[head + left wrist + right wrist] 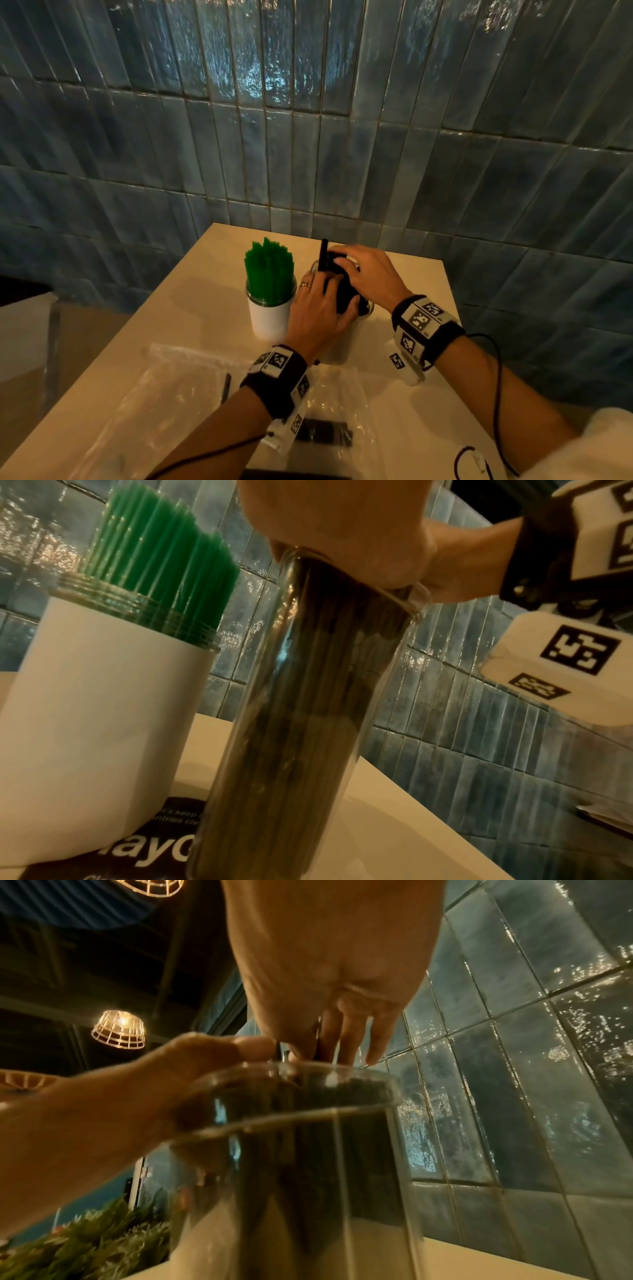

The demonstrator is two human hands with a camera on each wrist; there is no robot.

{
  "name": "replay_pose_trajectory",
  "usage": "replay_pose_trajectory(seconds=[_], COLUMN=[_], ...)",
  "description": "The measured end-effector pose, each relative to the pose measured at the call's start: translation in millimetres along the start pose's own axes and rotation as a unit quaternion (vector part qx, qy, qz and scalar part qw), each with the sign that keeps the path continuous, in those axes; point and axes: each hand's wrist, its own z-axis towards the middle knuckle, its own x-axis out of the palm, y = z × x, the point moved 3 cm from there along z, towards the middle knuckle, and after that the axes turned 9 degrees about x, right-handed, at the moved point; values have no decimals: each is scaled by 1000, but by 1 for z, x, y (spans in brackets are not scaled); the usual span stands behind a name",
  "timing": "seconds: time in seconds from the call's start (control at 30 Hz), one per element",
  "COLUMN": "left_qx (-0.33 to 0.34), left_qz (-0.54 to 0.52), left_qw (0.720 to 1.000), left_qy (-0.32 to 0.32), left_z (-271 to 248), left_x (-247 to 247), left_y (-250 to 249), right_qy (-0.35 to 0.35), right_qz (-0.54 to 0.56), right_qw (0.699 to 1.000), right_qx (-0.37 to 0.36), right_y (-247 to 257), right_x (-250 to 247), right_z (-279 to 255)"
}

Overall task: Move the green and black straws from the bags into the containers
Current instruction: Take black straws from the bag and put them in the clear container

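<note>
Nearest, at six o'clock on the surface, a clear bag with a few black straws left inside is seen lying flat. Beyond it, at twelve o'clock, the glass container is crowded by both hands: the left hand is curled round the upright black straws, and the right hand is pressed on their tops from above. One straw is left standing taller. At ten o'clock, the green straws are already held upright in the white container.
</note>
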Motion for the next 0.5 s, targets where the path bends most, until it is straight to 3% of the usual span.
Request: replay_pose_trajectory(seconds=[0.3,0.5], left_qx=[-6,0], left_qz=[-22,-44], left_qw=[1000,998], left_qy=[14,-34], left_z=[2,8], left_x=[1,-2], left_y=[2,6], right_qy=[62,106], right_qz=[-84,21], right_qw=[994,992], right_qx=[17,59], right_y=[-19,-30], right_x=[8,13], right_z=[0,-3])
